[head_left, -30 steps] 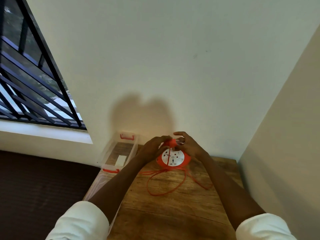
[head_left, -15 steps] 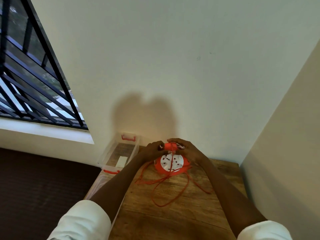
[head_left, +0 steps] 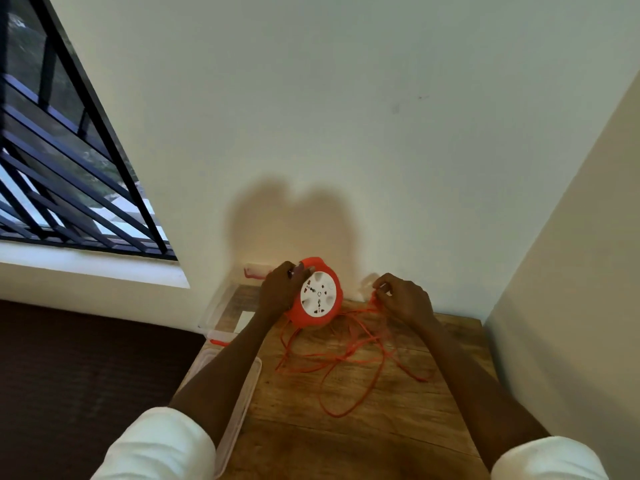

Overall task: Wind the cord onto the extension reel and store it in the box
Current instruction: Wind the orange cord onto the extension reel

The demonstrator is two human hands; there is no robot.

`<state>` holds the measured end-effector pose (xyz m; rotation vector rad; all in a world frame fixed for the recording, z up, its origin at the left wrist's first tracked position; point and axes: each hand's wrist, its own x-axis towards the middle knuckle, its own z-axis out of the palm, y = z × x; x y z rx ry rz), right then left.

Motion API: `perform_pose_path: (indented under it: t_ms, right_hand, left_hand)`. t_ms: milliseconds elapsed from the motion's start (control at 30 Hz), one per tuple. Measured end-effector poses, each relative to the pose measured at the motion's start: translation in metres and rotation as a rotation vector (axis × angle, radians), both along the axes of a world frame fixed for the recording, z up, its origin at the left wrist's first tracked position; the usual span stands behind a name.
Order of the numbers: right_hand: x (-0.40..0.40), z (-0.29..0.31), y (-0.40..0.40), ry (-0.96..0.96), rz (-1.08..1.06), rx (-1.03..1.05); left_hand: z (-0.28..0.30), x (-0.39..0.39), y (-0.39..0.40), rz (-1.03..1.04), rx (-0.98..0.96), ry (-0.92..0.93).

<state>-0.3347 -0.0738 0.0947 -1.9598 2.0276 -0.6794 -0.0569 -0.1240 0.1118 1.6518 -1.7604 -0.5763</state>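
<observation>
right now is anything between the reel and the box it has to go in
Nothing visible stands between them. The reel, gripped by the left hand, sits just right of the open box. Loose cord still trails across the table.

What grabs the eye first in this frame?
The orange extension reel with its white socket face, standing on edge at the far side of the wooden table, gripped by the left hand. To its right, the right hand pinches the orange cord, which sprawls in loose loops over the tabletop. A clear plastic box with red clips sits open at the table's left edge.
</observation>
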Motion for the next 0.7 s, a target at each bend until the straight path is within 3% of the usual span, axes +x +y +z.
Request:
perform_pose_path:
  t_ms: [200, 367, 700]
  right_hand:
    - [-0.008, -0.016, 0.006, 0.113, -0.047, 0.223]
    - [0.003, -0.022, 0.011, 0.149, -0.045, 0.259]
    - [0.015, -0.018, 0.023, -0.261, 0.106, 0.334]
  left_hand:
    - [-0.001, 0.015, -0.003, 0.176, 0.076, 0.233]
    - [-0.012, 0.017, 0.006, 0.154, 0.230, 0.403]
    - [-0.031, 0.011, 0.035, 0.187, 0.398, 0.772]
